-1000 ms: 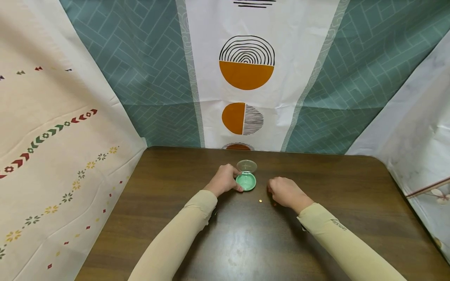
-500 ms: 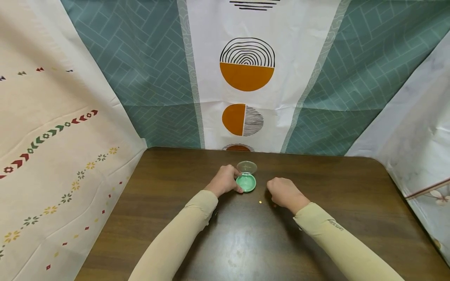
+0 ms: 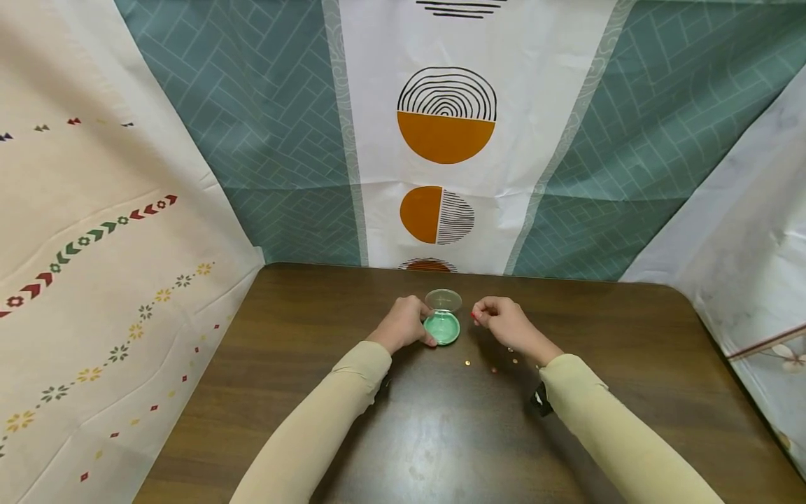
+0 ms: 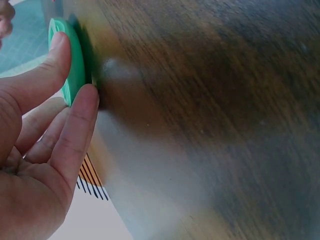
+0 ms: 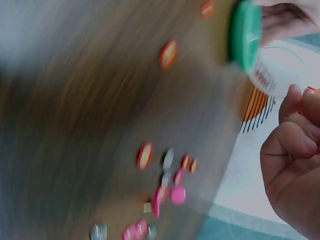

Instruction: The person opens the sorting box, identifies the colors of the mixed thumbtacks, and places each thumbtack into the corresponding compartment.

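A small round green case (image 3: 443, 329) lies on the table with its clear lid (image 3: 443, 299) raised at the back. My left hand (image 3: 404, 325) holds its left side; in the left wrist view the thumb presses one face of the green case (image 4: 77, 70) while the fingers touch its edge. Just right of the case, my right hand (image 3: 508, 326) is lifted over the table and pinches a tiny red piece (image 3: 474, 315) between thumb and finger. Only a sliver of that red piece (image 5: 311, 89) shows in the right wrist view, so its exact kind is unclear.
Several small flat pieces lie scattered on the brown table (image 3: 302, 336): a red-rimmed one (image 5: 145, 156), a pink one (image 5: 178, 195) and a silver one (image 5: 99, 232) among them. A gold-looking piece (image 3: 468, 362) is in front of the case. Patterned cloth (image 3: 290, 140) hangs behind the table.
My right hand has risen from the table and moved toward the case, now showing a red piece in its fingertips and uncovering small pieces beneath. The left hand stays on the case.
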Demonstrator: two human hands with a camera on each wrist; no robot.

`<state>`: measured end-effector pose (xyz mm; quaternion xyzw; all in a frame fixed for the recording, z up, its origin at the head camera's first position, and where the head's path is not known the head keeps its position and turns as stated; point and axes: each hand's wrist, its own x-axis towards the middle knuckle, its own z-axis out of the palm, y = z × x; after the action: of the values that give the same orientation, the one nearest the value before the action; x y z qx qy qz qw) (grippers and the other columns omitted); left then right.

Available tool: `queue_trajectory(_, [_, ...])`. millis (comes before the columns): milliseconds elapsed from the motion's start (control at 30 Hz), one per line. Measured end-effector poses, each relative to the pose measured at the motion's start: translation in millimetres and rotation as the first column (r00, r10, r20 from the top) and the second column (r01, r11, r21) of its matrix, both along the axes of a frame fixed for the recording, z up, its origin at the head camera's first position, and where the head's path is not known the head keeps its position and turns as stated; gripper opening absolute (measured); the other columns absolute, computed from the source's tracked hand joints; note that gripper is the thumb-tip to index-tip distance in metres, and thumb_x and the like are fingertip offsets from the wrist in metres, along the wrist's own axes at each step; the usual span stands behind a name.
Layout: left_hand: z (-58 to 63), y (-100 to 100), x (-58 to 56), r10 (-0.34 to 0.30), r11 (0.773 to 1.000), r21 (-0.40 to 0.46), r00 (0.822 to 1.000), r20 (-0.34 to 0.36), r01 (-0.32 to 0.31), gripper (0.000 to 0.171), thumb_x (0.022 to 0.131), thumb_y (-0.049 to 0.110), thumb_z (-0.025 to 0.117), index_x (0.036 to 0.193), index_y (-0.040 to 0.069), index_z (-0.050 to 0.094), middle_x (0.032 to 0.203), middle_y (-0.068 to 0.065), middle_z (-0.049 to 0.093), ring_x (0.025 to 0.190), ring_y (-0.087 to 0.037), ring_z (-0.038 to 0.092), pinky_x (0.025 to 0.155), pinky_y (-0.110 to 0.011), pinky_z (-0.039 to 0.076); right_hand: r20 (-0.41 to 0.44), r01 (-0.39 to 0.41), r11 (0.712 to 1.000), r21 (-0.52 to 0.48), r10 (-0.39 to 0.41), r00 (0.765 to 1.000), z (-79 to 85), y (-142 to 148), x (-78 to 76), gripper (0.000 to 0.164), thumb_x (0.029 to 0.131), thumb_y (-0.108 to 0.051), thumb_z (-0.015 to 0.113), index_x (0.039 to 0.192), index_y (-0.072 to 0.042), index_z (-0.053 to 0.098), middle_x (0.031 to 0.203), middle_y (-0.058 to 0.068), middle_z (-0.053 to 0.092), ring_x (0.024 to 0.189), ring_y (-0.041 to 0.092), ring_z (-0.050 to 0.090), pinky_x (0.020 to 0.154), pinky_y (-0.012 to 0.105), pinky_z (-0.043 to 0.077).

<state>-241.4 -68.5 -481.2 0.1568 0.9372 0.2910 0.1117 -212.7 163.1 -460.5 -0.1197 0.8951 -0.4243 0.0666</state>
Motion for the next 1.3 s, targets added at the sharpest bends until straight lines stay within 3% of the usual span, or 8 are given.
queue_trajectory(133, [0.0, -0.9, 0.3, -0.002, 1.000, -0.006, 1.000, -0.001, 0.002, 0.064, 0.054, 0.032, 0.089, 0.112, 0.014, 0.069, 0.108, 0.009, 0.063, 0.101, -0.018, 0.051, 0.081, -0.025, 0.041, 0.169, 0.096, 0.980, -0.174, -0.066, 0.983, 4.1, -6.1, -3.9, 0.013, 0.094, -0.014, 0.051, 0.099, -0.005, 0.060, 0.087, 0.009, 0.056, 0.069, 0.019, 0.044, 0.054, 0.029, 0.036])
queue_trajectory(267, [-1.0, -1.7, 0.1, 0.000, 1.000, 0.007, 1.000, -0.003, 0.000, 0.065, 0.053, 0.031, 0.090, 0.111, 0.013, 0.069, 0.108, 0.008, 0.063, 0.097, -0.014, 0.053, 0.078, -0.023, 0.042, 0.297, 0.171, 0.951, -0.256, -0.091, 0.950, 7.2, -14.8, -7.0, 0.023, 0.094, -0.023, 0.054, 0.109, -0.007, 0.059, 0.081, 0.003, 0.046, 0.065, 0.017, 0.038, 0.052, 0.028, 0.031])
queue_trajectory(500, [-4.3, -2.5, -1.0, 0.005, 1.000, 0.005, 1.000, -0.011, -0.005, 0.064, 0.052, 0.033, 0.090, 0.110, 0.015, 0.069, 0.108, 0.010, 0.063, 0.099, -0.015, 0.052, 0.079, -0.023, 0.042, 0.348, 0.224, 0.935, -0.273, -0.121, 0.930, 1.3, -33.9, -11.6, 0.031, 0.094, -0.027, 0.055, 0.113, -0.002, 0.060, 0.073, -0.002, 0.041, 0.055, 0.013, 0.030, 0.049, 0.026, 0.026])
queue_trajectory(700, [-3.4, -1.8, -0.1, -0.003, 1.000, 0.009, 1.000, 0.001, 0.003, 0.063, 0.055, 0.033, 0.089, 0.111, 0.014, 0.069, 0.108, 0.008, 0.063, 0.100, -0.012, 0.054, 0.078, -0.022, 0.043, 0.221, 0.141, 0.975, -0.169, -0.102, 0.970, -11.6, -51.2, -13.1, 0.022, 0.093, -0.019, 0.056, 0.100, 0.000, 0.066, 0.082, 0.003, 0.058, 0.065, 0.011, 0.045, 0.055, 0.023, 0.038])
queue_trajectory(800, [-3.2, -0.5, 0.2, -0.003, 1.000, 0.012, 1.000, 0.008, 0.003, 0.062, 0.056, 0.032, 0.088, 0.112, 0.015, 0.069, 0.109, 0.007, 0.063, 0.100, -0.011, 0.055, 0.078, -0.020, 0.043, 0.125, 0.055, 0.997, -0.051, -0.048, 0.991, -16.4, -57.7, -12.9, 0.018, 0.093, -0.018, 0.058, 0.095, -0.003, 0.068, 0.091, 0.004, 0.063, 0.076, 0.013, 0.051, 0.061, 0.026, 0.043])
queue_trajectory(867, [-2.5, 0.1, 0.1, -0.003, 1.000, 0.015, 1.000, 0.008, 0.003, 0.061, 0.056, 0.033, 0.088, 0.111, 0.015, 0.069, 0.108, 0.007, 0.064, 0.100, -0.011, 0.055, 0.078, -0.020, 0.043, 0.070, 0.013, 0.998, 0.057, -0.017, 0.997, -19.1, -61.5, -12.8, 0.017, 0.093, -0.020, 0.058, 0.093, -0.007, 0.068, 0.086, 0.002, 0.063, 0.070, 0.015, 0.052, 0.057, 0.027, 0.043])
queue_trajectory(1100, [-2.0, 0.2, -1.0, -0.003, 1.000, 0.026, 1.000, -0.005, 0.003, 0.059, 0.055, 0.033, 0.088, 0.107, 0.014, 0.070, 0.105, 0.007, 0.064, 0.097, -0.011, 0.056, 0.077, -0.020, 0.043, -0.108, 0.034, 0.935, 0.352, 0.004, 0.994, -23.9, -73.2, -9.6, 0.012, 0.092, -0.024, 0.058, 0.085, -0.019, 0.066, 0.072, -0.008, 0.056, 0.056, 0.012, 0.050, 0.047, 0.030, 0.040])
queue_trajectory(1300, [-2.2, -0.9, -0.9, -0.009, 1.000, 0.024, 1.000, -0.003, 0.009, 0.049, 0.056, 0.032, 0.088, 0.101, 0.017, 0.072, 0.102, 0.008, 0.065, 0.092, -0.010, 0.056, 0.073, -0.020, 0.044, -0.215, 0.093, 0.895, 0.436, 0.003, 0.977, -28.2, -80.0, -8.3, 0.013, 0.091, -0.027, 0.057, 0.090, -0.020, 0.068, 0.085, -0.004, 0.057, 0.065, 0.012, 0.053, 0.053, 0.035, 0.044])
